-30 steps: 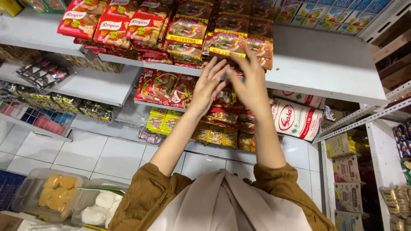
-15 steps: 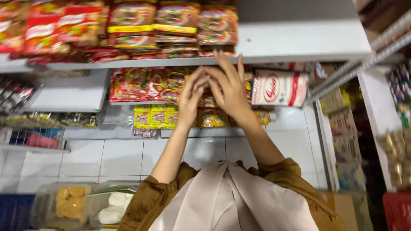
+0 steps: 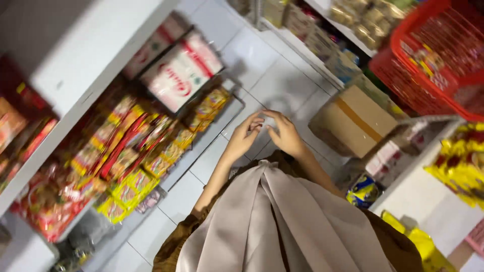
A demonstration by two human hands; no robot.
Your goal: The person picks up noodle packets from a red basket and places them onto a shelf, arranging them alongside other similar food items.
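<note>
Left hand (image 3: 243, 138) and right hand (image 3: 286, 135): brought together at frame centre, above the white tiled floor (image 3: 282, 75); fingers (image 3: 256, 122) loosely curled, tips touching; anything pinched between them cannot be told. Nearest goods: red and yellow snack packets (image 3: 136, 146) stacked on the white shelf (image 3: 75, 80) at left, faces outward for viewing. Brown cardboard box (image 3: 353, 121) set on the floor at right.

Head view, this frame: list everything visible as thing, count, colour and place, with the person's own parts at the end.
snack packets: many, red and yellow, lower left shelf
white bag: one, white with red print, shelf upper centre
white shelf: one, white, upper left
cardboard box: one, brown, floor right of the hands
red basket: one, red, upper right
yellow packets: several, right edge
tiled floor: white, centre
beige headscarf: one, bottom centre
left hand: empty, fingertips meeting the other hand
right hand: empty
</note>
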